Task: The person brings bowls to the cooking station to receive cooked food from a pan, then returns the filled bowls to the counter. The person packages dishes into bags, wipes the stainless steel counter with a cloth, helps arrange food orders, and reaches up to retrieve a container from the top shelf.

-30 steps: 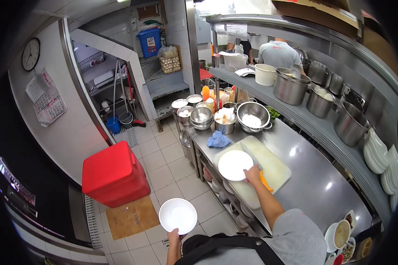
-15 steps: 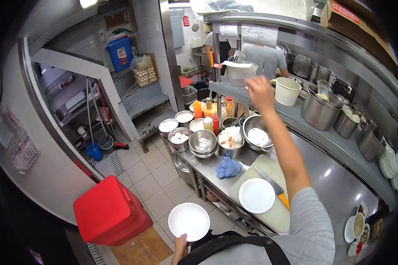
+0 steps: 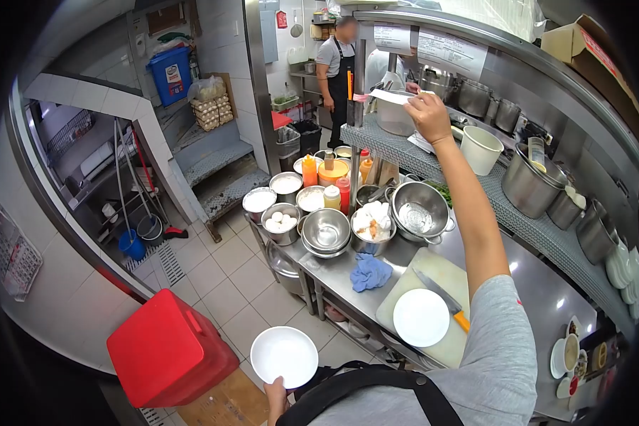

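The bowl looks smooth and slightly glossy, the tub is of cloudy plastic, the board of matt plastic, the rag of wrinkled cloth, and the table of shiny metal.

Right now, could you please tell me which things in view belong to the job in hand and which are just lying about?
Likely in the job: bowl, in the left hand; clear tub, by the right hand; plate, on the board.
Seemingly just lying about: cloth; red box; blue bucket.
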A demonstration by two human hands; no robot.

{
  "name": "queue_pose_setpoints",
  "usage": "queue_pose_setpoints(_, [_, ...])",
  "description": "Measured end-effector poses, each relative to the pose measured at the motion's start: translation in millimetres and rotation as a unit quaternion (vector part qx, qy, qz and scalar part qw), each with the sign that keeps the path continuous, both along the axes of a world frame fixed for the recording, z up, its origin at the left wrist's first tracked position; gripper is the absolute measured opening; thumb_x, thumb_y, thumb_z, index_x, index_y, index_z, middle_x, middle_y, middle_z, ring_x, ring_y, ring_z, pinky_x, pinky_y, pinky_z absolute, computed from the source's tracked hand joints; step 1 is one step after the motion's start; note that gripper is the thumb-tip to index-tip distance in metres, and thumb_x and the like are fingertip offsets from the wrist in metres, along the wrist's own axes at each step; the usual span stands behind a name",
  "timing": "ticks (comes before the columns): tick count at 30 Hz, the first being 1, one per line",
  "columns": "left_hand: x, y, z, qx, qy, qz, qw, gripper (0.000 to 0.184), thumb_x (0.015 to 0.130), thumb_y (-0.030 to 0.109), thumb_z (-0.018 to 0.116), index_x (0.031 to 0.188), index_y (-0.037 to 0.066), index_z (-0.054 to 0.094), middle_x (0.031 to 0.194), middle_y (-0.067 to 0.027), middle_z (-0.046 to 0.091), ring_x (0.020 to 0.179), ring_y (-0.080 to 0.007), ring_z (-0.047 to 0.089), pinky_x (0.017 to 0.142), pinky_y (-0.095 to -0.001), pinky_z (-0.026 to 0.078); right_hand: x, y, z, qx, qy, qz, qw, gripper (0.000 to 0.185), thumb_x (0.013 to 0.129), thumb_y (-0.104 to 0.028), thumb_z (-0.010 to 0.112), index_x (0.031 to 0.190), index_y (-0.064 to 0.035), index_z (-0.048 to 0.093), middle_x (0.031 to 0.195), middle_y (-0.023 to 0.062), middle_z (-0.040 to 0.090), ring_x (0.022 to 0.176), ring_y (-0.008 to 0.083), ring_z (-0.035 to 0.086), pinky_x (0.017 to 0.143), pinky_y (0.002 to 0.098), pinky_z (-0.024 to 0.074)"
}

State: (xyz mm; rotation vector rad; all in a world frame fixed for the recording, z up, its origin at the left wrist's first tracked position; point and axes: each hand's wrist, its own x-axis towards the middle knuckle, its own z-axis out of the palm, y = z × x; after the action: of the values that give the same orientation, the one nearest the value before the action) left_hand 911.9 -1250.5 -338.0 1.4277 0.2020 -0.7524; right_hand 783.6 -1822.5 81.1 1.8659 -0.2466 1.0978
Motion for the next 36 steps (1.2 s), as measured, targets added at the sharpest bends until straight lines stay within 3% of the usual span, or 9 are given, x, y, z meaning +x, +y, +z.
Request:
queue_pose_setpoints(10, [-9.0, -5.1, 2.8, -0.008, -0.005, 0.025, 1.000, 0.046, 0.073, 0.003, 0.040, 0.117, -0.010, 0.034, 0.096, -0.0223, 0.053, 0.070, -0.0306, 0.062, 0.048, -0.0358, 0.056, 5.3, 2.2, 2.8, -0.023, 0.006, 0.017, 1.000, 0.006, 0.065, -0.013, 0.054, 0.070, -0.0103, 0.056, 0.075, 0.0003, 0.058, 0.075, 0.0180, 0.055, 0.069, 0.0317, 0.0441])
queue_pose_setpoints(16, [-19.4, -5.5, 11.9, 0.014, 0.012, 0.026, 0.999, 0.046, 0.073, 0.002, 0.039, 0.117, -0.009, 0.034, 0.098, -0.0219, 0.053, 0.072, -0.0307, 0.062, 0.046, -0.0359, 0.056, 13.1, 5.8, 2.7, 0.063, 0.001, -0.025, 0.998, 0.008, 0.069, -0.012, 0.054, 0.076, -0.0094, 0.053, 0.081, 0.0019, 0.053, 0.081, 0.0192, 0.052, 0.068, 0.0321, 0.0426])
queue_pose_setpoints(18, [-22.6, -3.6, 8.7, 0.019, 0.015, 0.028, 0.999, 0.046, 0.073, 0.001, 0.039, 0.118, -0.009, 0.033, 0.098, -0.0219, 0.053, 0.071, -0.0306, 0.062, 0.046, -0.0360, 0.055, 16.6, 10.3, 4.4, 0.131, -0.030, -0.021, 0.991, 0.008, 0.071, -0.012, 0.054, 0.078, -0.0087, 0.052, 0.083, 0.0040, 0.050, 0.086, 0.0212, 0.049, 0.071, 0.0327, 0.0412])
queue_pose_setpoints(28, [-35.9, 7.3, -9.8, 0.009, 0.004, 0.048, 0.999, 0.046, 0.074, 0.002, 0.041, 0.117, -0.009, 0.034, 0.098, -0.0221, 0.052, 0.071, -0.0325, 0.060, 0.045, -0.0375, 0.055, 18.3, 21.9, 27.0, 0.113, -0.165, 0.034, 0.979, 0.013, 0.074, -0.015, 0.057, 0.083, -0.0084, 0.050, 0.092, 0.0081, 0.047, 0.094, 0.0275, 0.042, 0.080, 0.0397, 0.0338])
queue_pose_setpoints(31, [-35.4, 11.8, -20.5, 0.017, -0.004, 0.038, 0.999, 0.046, 0.073, 0.002, 0.041, 0.117, -0.009, 0.034, 0.098, -0.0223, 0.052, 0.071, -0.0325, 0.060, 0.045, -0.0376, 0.055, 10.8, 31.8, 31.8, 0.087, -0.219, 0.074, 0.969, 0.013, 0.074, -0.012, 0.056, 0.084, -0.0080, 0.049, 0.093, 0.0086, 0.048, 0.094, 0.0280, 0.043, 0.081, 0.0404, 0.0327])
queue_pose_setpoints(33, [-38.0, 13.8, -22.0, 0.018, -0.007, 0.026, 0.999, 0.046, 0.073, 0.002, 0.041, 0.117, -0.008, 0.034, 0.098, -0.0226, 0.052, 0.072, -0.0325, 0.060, 0.045, -0.0376, 0.055, 2.0, 51.7, 35.2, 0.011, -0.212, 0.214, 0.953, 0.016, 0.072, -0.008, 0.056, 0.086, -0.0076, 0.047, 0.092, 0.0083, 0.050, 0.093, 0.0286, 0.044, 0.082, 0.0412, 0.0308])
queue_pose_setpoints(34, [-40.1, 10.7, -16.4, 0.020, -0.008, 0.025, 0.999, 0.046, 0.073, 0.002, 0.041, 0.117, -0.008, 0.035, 0.097, -0.0224, 0.052, 0.070, -0.0318, 0.060, 0.044, -0.0372, 0.055, -4.2, 73.0, 32.9, 0.002, -0.193, 0.245, 0.950, 0.016, 0.076, -0.003, 0.052, 0.089, -0.0061, 0.044, 0.090, 0.0111, 0.051, 0.086, 0.0285, 0.047, 0.079, 0.0361, 0.0351])
queue_pose_setpoints(35, [-42.2, 8.1, -10.9, 0.023, -0.008, 0.022, 0.999, 0.046, 0.073, 0.002, 0.041, 0.117, -0.008, 0.035, 0.097, -0.0223, 0.052, 0.069, -0.0311, 0.061, 0.044, -0.0369, 0.055, -8.2, 90.2, 17.0, 0.005, -0.193, 0.239, 0.952, 0.016, 0.076, -0.003, 0.052, 0.089, -0.0061, 0.044, 0.090, 0.0111, 0.051, 0.086, 0.0285, 0.047, 0.079, 0.0361, 0.0351])
queue_pose_setpoints(36, [-44.7, 6.4, -6.1, 0.027, -0.008, 0.016, 0.999, 0.046, 0.073, 0.002, 0.041, 0.117, -0.008, 0.035, 0.097, -0.0223, 0.052, 0.069, -0.0311, 0.061, 0.044, -0.0369, 0.055, -13.0, 109.1, -0.5, 0.117, -0.208, 0.309, 0.920, 0.014, 0.078, -0.002, 0.050, 0.090, -0.0057, 0.043, 0.087, 0.0109, 0.050, 0.082, 0.0245, 0.048, 0.075, 0.0309, 0.0364])
